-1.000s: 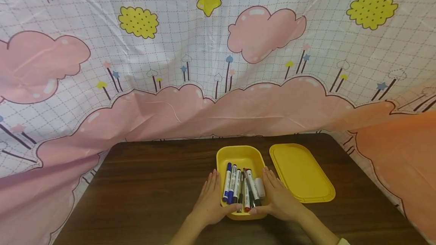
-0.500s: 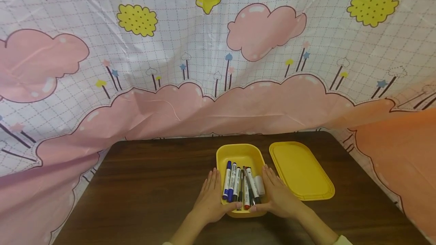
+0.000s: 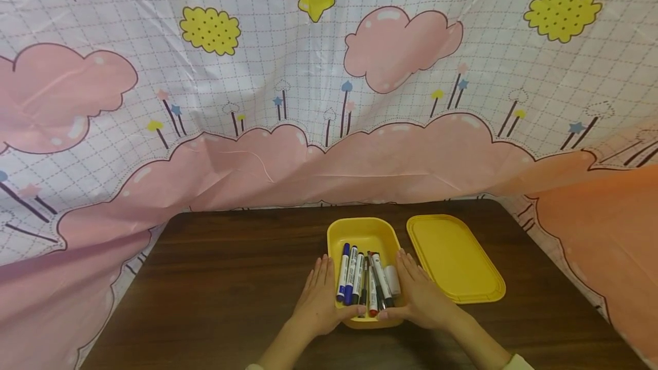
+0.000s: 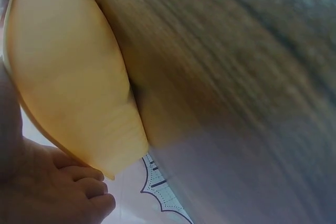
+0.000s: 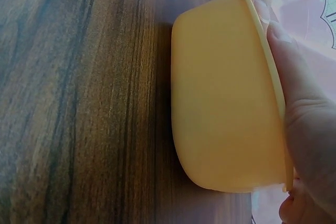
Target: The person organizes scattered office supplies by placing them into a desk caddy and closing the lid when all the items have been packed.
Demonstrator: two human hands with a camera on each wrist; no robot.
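Note:
A yellow plastic box [image 3: 364, 227] stands on the table with several markers [image 3: 350, 273] inside, capped in blue, black and red. A short white cylinder [image 3: 392, 280] lies at its right inner wall. My left hand [image 3: 317, 301] rests along the box's left rim, fingers straight and thumb across the near end. On the other side, my right hand [image 3: 421, 296] lies against the right rim, its thumb pointing in towards the left one. In both wrist views, the box's outer wall [image 5: 226, 98] shows, with the hands at its rim. Neither hand's fingers are curled round it.
The matching yellow lid [image 3: 457, 258] lies flat on the dark wooden table [image 3: 226, 284], just right of the box. Behind the table hangs a patterned cloth [image 3: 401, 159] with pink clouds, which also falls along both sides.
The head view has shifted very slightly. Hands, box, markers and lid keep their places.

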